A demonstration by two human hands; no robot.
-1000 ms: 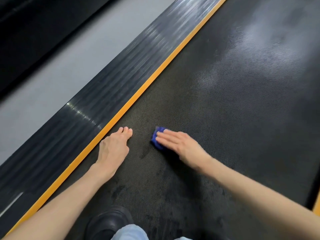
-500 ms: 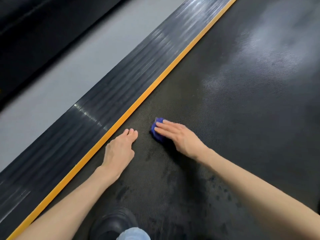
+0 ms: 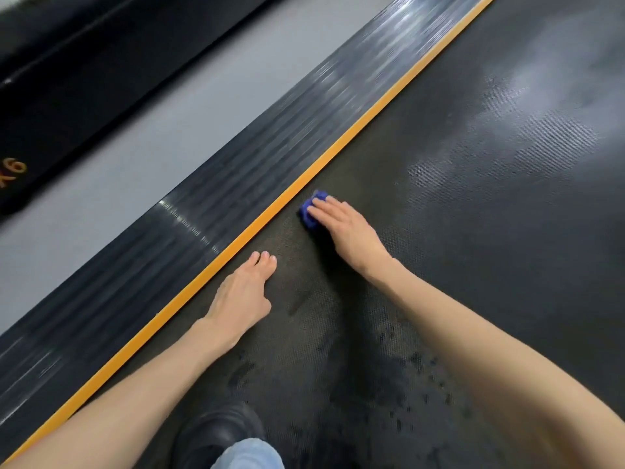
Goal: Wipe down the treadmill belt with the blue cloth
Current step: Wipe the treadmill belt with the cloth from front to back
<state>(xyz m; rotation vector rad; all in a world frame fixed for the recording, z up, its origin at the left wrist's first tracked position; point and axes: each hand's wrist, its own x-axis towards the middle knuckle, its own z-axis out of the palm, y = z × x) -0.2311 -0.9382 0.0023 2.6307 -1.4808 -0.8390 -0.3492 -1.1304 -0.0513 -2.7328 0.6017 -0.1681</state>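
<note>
Pressing blue cloth (image 3: 309, 215) with straight right hand (image 3: 351, 231) fingers onto treadmill belt (image 3: 473, 272) — left hand (image 3: 241, 299) flat, empty — orange lettering (image 3: 12, 172) reading "X6" far left.

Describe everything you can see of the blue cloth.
The blue cloth is a small, wrinkled wad of soft-looking deep blue fabric. It lies on the dark textured treadmill belt, near the orange stripe but apart from it. The right hand presses it with straight fingers, covering much of it; only its far and left edges show.
</note>
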